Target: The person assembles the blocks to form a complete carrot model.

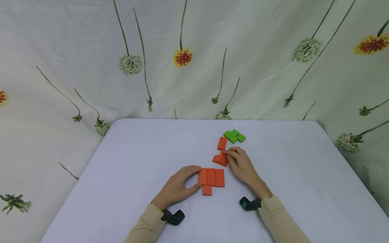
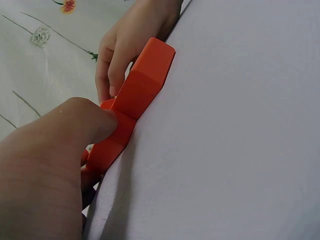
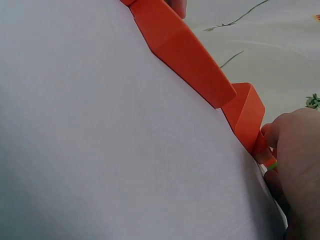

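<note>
Three orange rectangular blocks (image 1: 211, 177) lie side by side on the table, with a smaller orange block (image 1: 207, 191) against their near side. My left hand (image 1: 179, 185) grips the leftmost one, index finger at its far corner and thumb (image 2: 97, 122) at its near end. Farther back, my right hand (image 1: 242, 167) pinches a small orange block that its fingertips partly cover. That piece touches or nearly touches an orange wedge-shaped block (image 1: 219, 160), whose slanted faces show in the right wrist view. Another orange rectangular block (image 1: 222, 143) lies just beyond the right fingertips.
Several green blocks (image 1: 231, 136) sit together behind the orange ones, toward the table's far edge. The white table (image 1: 146, 145) ends at a hanging cloth (image 1: 258, 84) printed with flowers. A black wrist device (image 1: 174, 217) is strapped on each forearm.
</note>
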A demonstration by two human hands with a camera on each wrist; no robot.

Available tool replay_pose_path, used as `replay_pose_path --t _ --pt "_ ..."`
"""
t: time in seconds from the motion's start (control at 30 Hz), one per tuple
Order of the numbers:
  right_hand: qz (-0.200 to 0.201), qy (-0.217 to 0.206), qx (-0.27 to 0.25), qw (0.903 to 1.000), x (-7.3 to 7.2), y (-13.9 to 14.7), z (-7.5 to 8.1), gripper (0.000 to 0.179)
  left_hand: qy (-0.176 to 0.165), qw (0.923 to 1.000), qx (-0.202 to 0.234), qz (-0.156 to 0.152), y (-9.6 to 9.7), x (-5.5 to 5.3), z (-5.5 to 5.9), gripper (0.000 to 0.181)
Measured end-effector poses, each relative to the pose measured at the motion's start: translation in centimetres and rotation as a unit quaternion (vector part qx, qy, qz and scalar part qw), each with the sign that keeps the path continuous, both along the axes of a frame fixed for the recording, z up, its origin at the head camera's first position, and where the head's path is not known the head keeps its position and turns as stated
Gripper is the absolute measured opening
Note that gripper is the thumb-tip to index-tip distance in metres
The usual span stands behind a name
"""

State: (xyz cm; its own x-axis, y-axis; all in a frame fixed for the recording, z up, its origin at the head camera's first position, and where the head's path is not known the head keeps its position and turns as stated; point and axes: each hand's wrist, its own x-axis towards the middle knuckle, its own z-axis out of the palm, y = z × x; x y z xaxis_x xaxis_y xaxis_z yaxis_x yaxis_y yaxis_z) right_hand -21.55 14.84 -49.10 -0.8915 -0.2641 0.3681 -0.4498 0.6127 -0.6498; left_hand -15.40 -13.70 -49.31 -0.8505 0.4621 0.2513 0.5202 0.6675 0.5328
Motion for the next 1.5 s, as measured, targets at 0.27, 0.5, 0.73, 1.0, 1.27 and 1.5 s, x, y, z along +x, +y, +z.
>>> replay_pose_path --t 0.27,0.5,0.73,1.0,1.27,1.5 --pt "-0.037 0.003 0.001 0.9993 0.2 0.3 0.4 0.023 -0.001 1.0 0.0 0.0 0.2 -0.1 -0.1 0.056" --pt "-0.052 -0.014 0.045 0.9976 0.2 0.9 0.8 0.027 -0.007 1.0 0.003 0.002 0.1 0.1 -0.1 0.056" --pt "-0.052 -0.038 0.09 0.9939 0.6 1.7 1.6 0.032 -0.015 0.9999 0.001 0.005 0.0 0.2 -0.3 0.056" --pt "-0.058 -0.029 0.058 0.9962 0.9 1.9 1.6 0.031 -0.015 0.9999 0.0 0.006 -0.1 0.2 -0.3 0.057" --pt "-0.041 0.001 -0.015 0.999 1.6 1.8 0.6 0.027 -0.007 1.0 0.003 0.002 -0.1 0.2 -0.3 0.056" --pt "-0.004 0.033 -0.058 0.9978 2.6 1.4 0.1 0.025 0.008 0.9999 0.006 -0.002 -0.2 0.0 -0.4 0.056"
